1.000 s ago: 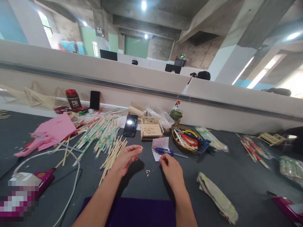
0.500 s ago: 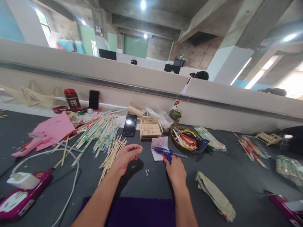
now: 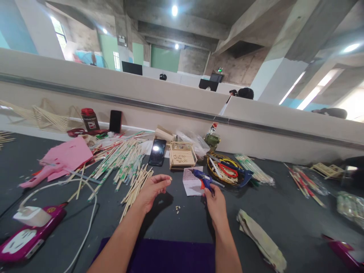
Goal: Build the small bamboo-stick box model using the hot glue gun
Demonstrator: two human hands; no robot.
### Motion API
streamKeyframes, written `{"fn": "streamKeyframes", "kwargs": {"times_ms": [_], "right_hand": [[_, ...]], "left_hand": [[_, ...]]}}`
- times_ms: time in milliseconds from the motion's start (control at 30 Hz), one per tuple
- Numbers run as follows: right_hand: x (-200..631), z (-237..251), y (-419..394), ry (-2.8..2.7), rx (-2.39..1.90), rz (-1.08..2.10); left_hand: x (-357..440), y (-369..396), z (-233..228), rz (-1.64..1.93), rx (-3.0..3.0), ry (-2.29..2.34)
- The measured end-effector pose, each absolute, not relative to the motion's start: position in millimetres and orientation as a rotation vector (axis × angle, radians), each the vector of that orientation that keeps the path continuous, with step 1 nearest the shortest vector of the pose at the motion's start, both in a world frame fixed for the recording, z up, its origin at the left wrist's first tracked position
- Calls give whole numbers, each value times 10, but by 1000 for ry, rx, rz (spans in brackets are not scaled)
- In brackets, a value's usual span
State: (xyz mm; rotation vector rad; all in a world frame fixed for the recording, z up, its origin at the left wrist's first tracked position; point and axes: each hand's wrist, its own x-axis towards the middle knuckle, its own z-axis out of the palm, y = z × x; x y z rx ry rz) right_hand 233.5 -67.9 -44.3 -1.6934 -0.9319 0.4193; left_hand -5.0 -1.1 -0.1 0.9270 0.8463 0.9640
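My left hand (image 3: 152,191) is raised palm up over the dark table and pinches a tiny wooden piece (image 3: 170,178) between thumb and fingertip. My right hand (image 3: 215,203) grips a blue glue gun (image 3: 202,177) and holds it lifted above a small white paper sheet (image 3: 192,183), nozzle pointing left toward the piece. A few more tiny wooden bits (image 3: 178,208) lie on the table between my hands. Just behind the paper stands a small box built of sticks (image 3: 181,155).
A heap of bamboo sticks (image 3: 125,163) lies left, with a black phone (image 3: 158,152) beside it. A woven tray (image 3: 227,170) with scissors sits right of the box. Pink paper (image 3: 66,155), a white cable (image 3: 85,212) and a folded wrapper (image 3: 260,237) lie around.
My right hand reached the glue gun on the paper, closed on it and lifted it up toward the left. My left hand stayed put with the small piece.
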Motion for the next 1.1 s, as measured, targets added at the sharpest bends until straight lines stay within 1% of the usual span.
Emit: {"fn": "streamKeyframes", "kwargs": {"times_ms": [100,167,300,467,600,833,1100], "right_hand": [[2224,-228,-723,-810,-1480,644],[2153,-103,-762,-835,-1391,765],[2059,49,-839,-945,-1378,791],[1981,121,-886,-1122,-1287,925],[1961,110,-875,-1177,-1337,908],[1981,71,-870,-1262,-1391,771],[1964,79,-853,-1286,-1400,734]], "left_hand": [[-57,-18,6,971,934,845],[-60,-23,13,972,934,844],[-59,-27,22,975,935,831],[-54,-17,16,986,940,813],[-61,-19,20,987,932,810],[-62,-33,47,994,935,813],[-57,-37,57,989,940,811]]}}
